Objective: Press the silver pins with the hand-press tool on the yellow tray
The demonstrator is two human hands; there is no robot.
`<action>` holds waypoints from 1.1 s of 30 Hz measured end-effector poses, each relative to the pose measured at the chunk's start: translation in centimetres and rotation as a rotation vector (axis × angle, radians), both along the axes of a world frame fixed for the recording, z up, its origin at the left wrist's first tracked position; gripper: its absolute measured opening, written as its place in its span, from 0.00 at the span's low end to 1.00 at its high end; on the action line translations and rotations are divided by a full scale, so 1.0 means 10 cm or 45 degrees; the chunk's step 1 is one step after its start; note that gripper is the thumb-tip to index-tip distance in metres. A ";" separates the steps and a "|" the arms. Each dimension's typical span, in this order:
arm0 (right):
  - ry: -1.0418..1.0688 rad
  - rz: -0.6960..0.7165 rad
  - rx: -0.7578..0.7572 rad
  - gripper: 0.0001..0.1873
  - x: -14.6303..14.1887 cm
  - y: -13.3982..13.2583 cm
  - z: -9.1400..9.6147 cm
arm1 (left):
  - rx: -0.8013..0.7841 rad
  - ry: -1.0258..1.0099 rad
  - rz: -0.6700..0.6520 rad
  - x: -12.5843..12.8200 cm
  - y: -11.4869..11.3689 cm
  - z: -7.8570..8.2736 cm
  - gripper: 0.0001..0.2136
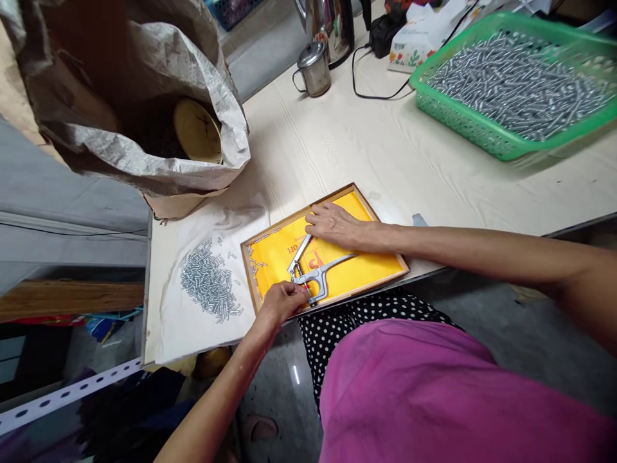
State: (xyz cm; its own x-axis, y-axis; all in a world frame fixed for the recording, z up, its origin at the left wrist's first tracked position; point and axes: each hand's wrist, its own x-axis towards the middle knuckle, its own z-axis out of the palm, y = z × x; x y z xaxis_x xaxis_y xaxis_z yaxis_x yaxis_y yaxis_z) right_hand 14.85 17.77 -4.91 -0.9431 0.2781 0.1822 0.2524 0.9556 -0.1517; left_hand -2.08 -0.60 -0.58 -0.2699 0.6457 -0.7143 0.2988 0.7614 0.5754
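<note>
A shallow wooden tray [380, 239] with a yellow lining lies at the table's near edge. In it lies a grey metal plier-like hand tool [313, 273] with two long handles. My left hand [282, 302] is pinched at the tool's head, fingers closed on a small piece I cannot make out. My right hand [335, 225] rests on the upper handle with fingers stretched over it. A few small screws [254, 267] lie along the tray's left wall.
A pile of small silver screws [209, 283] lies on white paper left of the tray. A big paper sack [144, 109] with a yellow cup stands at back left. A green basket [511, 83] full of screws, a steel mug [313, 67] and a kettle sit farther back.
</note>
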 end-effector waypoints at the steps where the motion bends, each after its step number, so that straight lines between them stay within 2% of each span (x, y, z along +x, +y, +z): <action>1: -0.026 0.002 0.059 0.13 -0.04 0.05 -0.01 | 0.006 0.011 0.006 0.00 -0.01 -0.01 0.16; 5: -0.070 0.013 0.221 0.13 -0.09 0.13 0.00 | -0.003 0.029 0.012 0.02 -0.02 -0.03 0.15; 14: -0.061 -0.004 0.072 0.09 0.17 0.06 0.09 | 0.024 0.007 -0.010 0.08 -0.01 0.04 0.20; 16: -0.057 0.012 -0.006 0.17 0.24 0.01 0.11 | 0.026 0.004 -0.005 0.09 -0.02 0.05 0.20; 19: -0.058 0.044 -0.072 0.37 0.35 -0.06 0.13 | 0.040 0.024 0.024 0.10 -0.03 0.04 0.20; 22: -0.068 0.029 -0.086 0.45 0.40 -0.12 0.12 | 0.035 0.024 0.038 0.09 -0.02 0.03 0.20; 25: -0.095 0.008 -0.084 0.41 0.40 -0.16 0.14 | 0.016 0.012 0.052 0.09 -0.01 0.03 0.21; 29: -0.143 0.015 -0.110 0.28 0.41 -0.25 0.19 | 0.004 0.078 -0.003 0.08 -0.03 0.04 0.19; 31: -0.149 -0.002 -0.124 0.24 0.43 -0.30 0.19 | 0.090 0.269 -0.124 0.11 -0.07 0.07 0.17; 33: -0.148 -0.015 -0.133 0.23 0.45 -0.34 0.18 | 0.307 0.559 -0.254 0.17 -0.10 0.10 0.14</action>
State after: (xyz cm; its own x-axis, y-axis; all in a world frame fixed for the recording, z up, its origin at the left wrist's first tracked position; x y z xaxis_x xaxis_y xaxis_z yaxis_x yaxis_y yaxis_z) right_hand 19.37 14.36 -3.12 -0.9527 0.3011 0.0415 0.2854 0.9330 -0.2191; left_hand -0.43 -1.62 0.44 -0.3651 0.8467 -0.3870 0.6759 0.5270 0.5152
